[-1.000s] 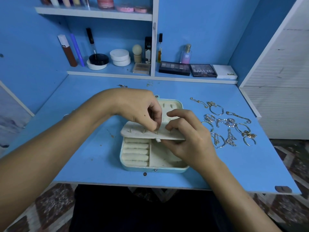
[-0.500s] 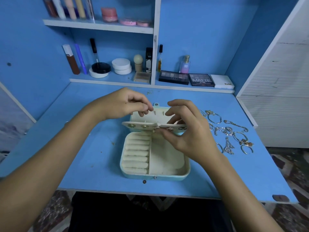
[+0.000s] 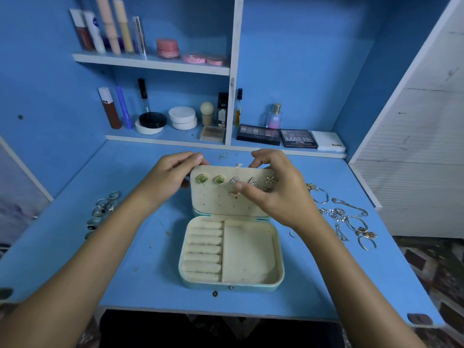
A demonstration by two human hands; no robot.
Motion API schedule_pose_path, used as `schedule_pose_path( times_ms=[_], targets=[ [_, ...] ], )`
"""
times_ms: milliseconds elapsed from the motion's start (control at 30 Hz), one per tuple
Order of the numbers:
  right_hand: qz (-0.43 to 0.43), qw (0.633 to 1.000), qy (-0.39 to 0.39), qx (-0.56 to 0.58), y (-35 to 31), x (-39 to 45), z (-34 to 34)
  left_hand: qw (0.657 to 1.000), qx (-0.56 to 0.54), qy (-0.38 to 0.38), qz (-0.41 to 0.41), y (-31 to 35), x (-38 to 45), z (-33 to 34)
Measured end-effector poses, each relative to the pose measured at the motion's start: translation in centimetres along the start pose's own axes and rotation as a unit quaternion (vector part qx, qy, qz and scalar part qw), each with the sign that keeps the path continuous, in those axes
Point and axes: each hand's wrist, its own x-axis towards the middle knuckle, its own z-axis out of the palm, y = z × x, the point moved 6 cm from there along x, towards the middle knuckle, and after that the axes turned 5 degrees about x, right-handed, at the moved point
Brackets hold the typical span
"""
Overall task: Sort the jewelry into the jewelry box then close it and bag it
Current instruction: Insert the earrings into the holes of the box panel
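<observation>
The pale blue jewelry box (image 3: 277,249) lies open on the blue desk, cream inside, with ring rolls (image 3: 203,249) on the left and a bare compartment on the right. Its earring panel (image 3: 221,207) stands upright with several stud earrings (image 3: 202,179) pinned in it. My left hand (image 3: 170,177) grips the panel's upper left edge. My right hand (image 3: 278,192) pinches its upper right edge, thumb across the front near a small gold earring (image 3: 234,195). Rings (image 3: 103,209) lie at the left, bracelets and chains (image 3: 351,219) at the right.
Makeup palettes (image 3: 258,134), a perfume bottle (image 3: 274,116), compacts (image 3: 182,118) and tubes fill the back shelves. A white louvred panel (image 3: 421,146) borders the desk's right side. A small ring (image 3: 292,234) lies just right of the box. The desk's front edge is near the box.
The earring panel swung up from lying flat over the box to standing upright, showing the earrings. Both hands moved back with it. The view tilted up.
</observation>
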Motion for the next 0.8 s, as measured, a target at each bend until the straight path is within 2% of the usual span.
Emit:
schedule_pose_path(
  times_ms=[233, 433, 600, 800],
  targets=[
    [0.024, 0.999, 0.027, 0.022, 2.0, 0.1, 0.1, 0.996, -0.074, 0.048, -0.007, -1.6, -0.1, 0.1],
    [0.132, 0.989, 0.045, 0.046, 4.6, -0.1, 0.1, 0.993, -0.045, 0.106, 0.000, -2.2, 0.0, 0.2],
    [0.151, 0.986, 0.063, 0.021, 5.5, -0.2, 0.0, 0.992, 0.046, 0.120, 0.016, -3.3, 0.2, 0.1],
    [0.168, 0.985, 0.037, -0.020, 6.6, -0.4, 0.0, 0.974, 0.171, 0.144, 0.046, -3.9, -0.2, 0.2]
  ],
)
